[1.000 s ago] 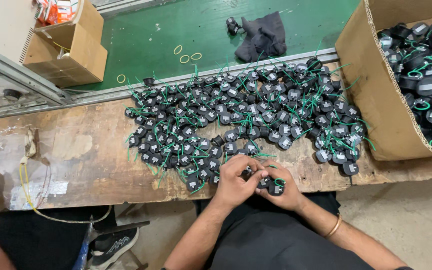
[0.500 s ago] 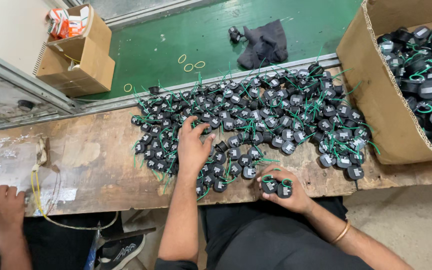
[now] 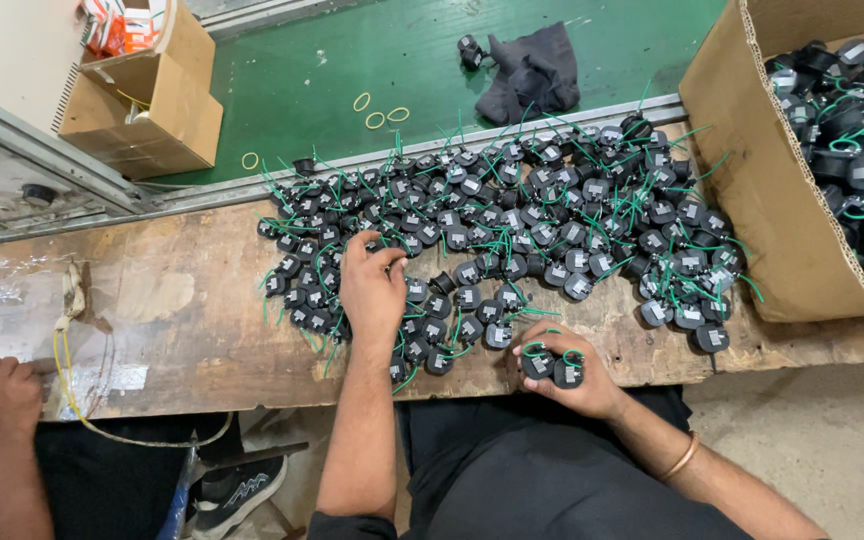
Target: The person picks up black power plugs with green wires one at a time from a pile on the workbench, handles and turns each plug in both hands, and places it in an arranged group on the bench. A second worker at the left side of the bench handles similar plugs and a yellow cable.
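A wide heap of small black round parts with green wires point(image 3: 512, 230) covers the worn wooden bench point(image 3: 182, 330). My left hand point(image 3: 372, 285) reaches into the near left side of the heap, fingers curled onto one black part. My right hand point(image 3: 562, 365) rests at the bench's front edge, holding two black parts with green wires point(image 3: 552, 368).
A large cardboard box point(image 3: 752, 200) full of the same black parts stands at right. A green conveyor belt point(image 3: 402, 60) behind carries a dark cloth point(image 3: 532, 70), yellow rubber bands and a small cardboard box point(image 3: 147, 95). Another person's hand point(image 3: 2, 395) rests at the bench's left.
My left hand left my right hand and reached forward into the heap. My right hand stayed at the bench edge with the parts. The other person's hand came onto the bench at left.
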### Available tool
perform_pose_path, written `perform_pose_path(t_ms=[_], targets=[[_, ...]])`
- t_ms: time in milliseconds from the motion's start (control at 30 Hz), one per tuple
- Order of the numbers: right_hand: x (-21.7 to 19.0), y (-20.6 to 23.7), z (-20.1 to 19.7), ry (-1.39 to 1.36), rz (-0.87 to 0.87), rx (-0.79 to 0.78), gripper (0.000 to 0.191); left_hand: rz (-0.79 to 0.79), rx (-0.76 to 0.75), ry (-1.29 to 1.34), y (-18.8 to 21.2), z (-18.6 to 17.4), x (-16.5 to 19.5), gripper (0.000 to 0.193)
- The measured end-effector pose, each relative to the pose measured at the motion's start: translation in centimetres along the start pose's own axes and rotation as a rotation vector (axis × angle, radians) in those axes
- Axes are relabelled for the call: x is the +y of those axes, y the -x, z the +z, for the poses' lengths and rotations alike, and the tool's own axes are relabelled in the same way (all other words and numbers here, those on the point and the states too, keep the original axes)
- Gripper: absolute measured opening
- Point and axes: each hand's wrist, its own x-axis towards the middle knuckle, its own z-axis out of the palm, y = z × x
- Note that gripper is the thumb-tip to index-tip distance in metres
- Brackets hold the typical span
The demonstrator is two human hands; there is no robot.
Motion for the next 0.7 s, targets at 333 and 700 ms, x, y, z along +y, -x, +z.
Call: perform_pose_path(t_ms=[333,700], targets=[[-0.5,-0.2,0.1,-0.011,-0.015,0.005,0.036,0.069,0.086,0.025,-0.4,-0.1,0.2,0.012],[0.7,0.6,0.0,-0.245,0.096,0.010,0.035,0.191,0.274,0.661,0.8,-2.0,1.9,0.015]])
